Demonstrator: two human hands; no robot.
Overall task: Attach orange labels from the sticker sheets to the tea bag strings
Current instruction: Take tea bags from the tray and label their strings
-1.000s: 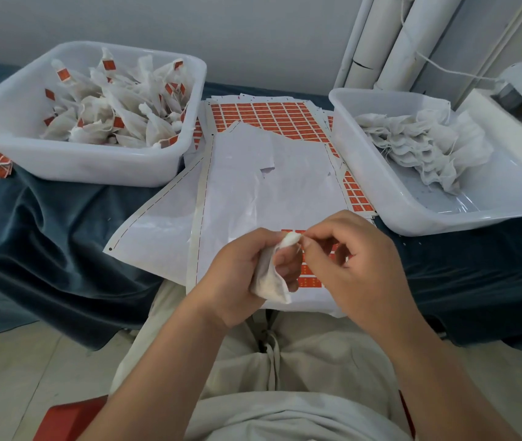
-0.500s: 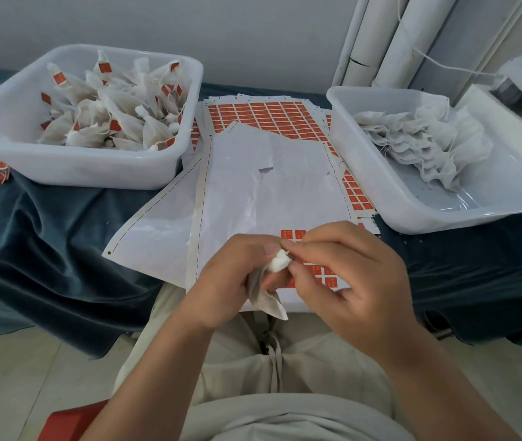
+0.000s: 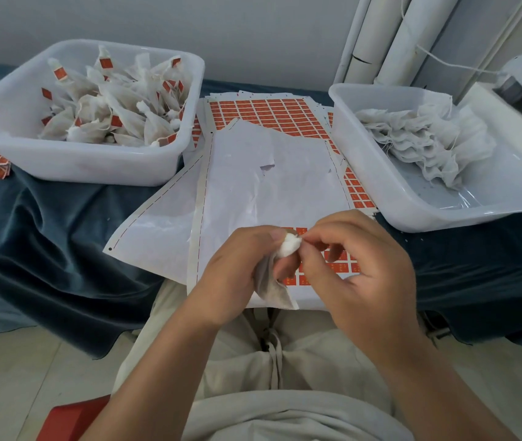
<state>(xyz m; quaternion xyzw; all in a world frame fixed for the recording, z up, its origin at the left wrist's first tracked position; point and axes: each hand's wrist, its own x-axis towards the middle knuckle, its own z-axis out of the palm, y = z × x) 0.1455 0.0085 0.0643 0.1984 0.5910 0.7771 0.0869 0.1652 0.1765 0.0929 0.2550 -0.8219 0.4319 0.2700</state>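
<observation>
Dozens of done bags [image 3: 120, 113] are piled in the left bin [image 3: 94, 167], so the trouble from here is small stuff on the one bag in hand.

Moving right, the sheet [image 3: 253, 186] pokes out past the near edge, and both hands sit just above that end. I reckon a bumped wrist could slide it off or crease the few labels [image 3: 304, 279] left under the fingers.

Left hand [image 3: 237, 268] has its fingers curled round the bag [image 3: 272, 288], gripping just below the bunched white top, with the body dangling underneath. Squeeze too hard there and I'd guess the thin paper tears.

Right hand [image 3: 361, 272] is pinched thumb to forefinger right at that top, with the other fingers loosely curled. Can't tell if it's got the string or just paper, it's too fine to see. No label on the fingertips that I can make out either. If the string is buried in the bunch, the label could end up stuck to the bag itself, or folded crooked.

Far right, plain bags [image 3: 425, 141] sit in the right bin [image 3: 367, 173]. Their strings look tangled, so pulling one may drag others out.
</observation>
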